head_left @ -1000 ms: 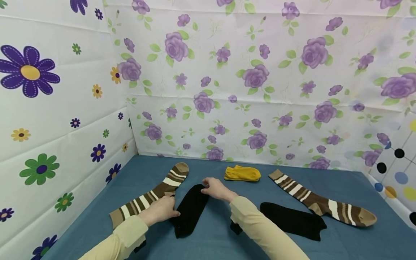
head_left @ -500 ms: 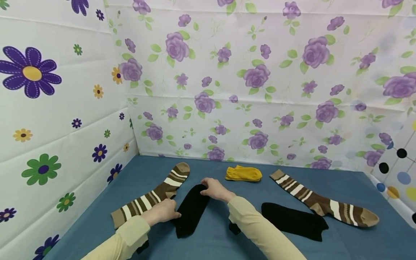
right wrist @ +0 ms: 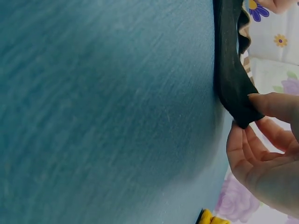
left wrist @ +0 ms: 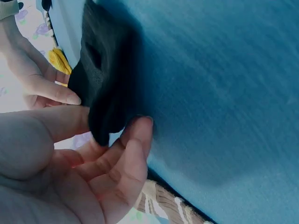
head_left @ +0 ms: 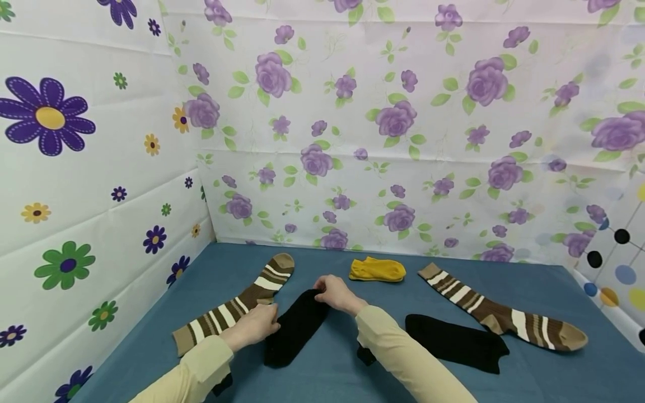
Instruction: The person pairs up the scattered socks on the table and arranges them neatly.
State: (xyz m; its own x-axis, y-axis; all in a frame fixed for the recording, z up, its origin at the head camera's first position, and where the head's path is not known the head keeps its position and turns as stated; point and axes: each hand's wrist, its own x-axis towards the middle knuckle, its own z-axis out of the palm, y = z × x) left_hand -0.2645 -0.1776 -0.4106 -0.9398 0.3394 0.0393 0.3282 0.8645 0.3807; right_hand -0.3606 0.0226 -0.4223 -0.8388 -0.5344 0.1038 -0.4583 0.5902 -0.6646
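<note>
A black sock (head_left: 297, 330) lies slantwise between both hands on the blue cloth (head_left: 347, 380). At its far end, the right hand (head_left: 339, 294) pinches the tip between thumb and fingers, and the right wrist view shows that end (right wrist: 243, 105) lifted a little. The left hand (head_left: 253, 324) holds the sock's left edge, thumb on one side and fingers on the other, as the left wrist view shows. Just beyond the left hand is a brown, tan and white striped sock (head_left: 227, 310), partly covered by that hand.
A second black sock (head_left: 456, 342) lies to the right, partly behind the right sleeve. Another striped sock (head_left: 504, 316) stretches beyond it. Yellow socks (head_left: 377, 269) lie at the back, near the flowered wall covering (head_left: 363, 196). A side covering (head_left: 106, 235) stands on the left.
The black sock has turned slightly: its near end has shifted left and its far end a little right along with the right hand. The left hand has barely moved.
</note>
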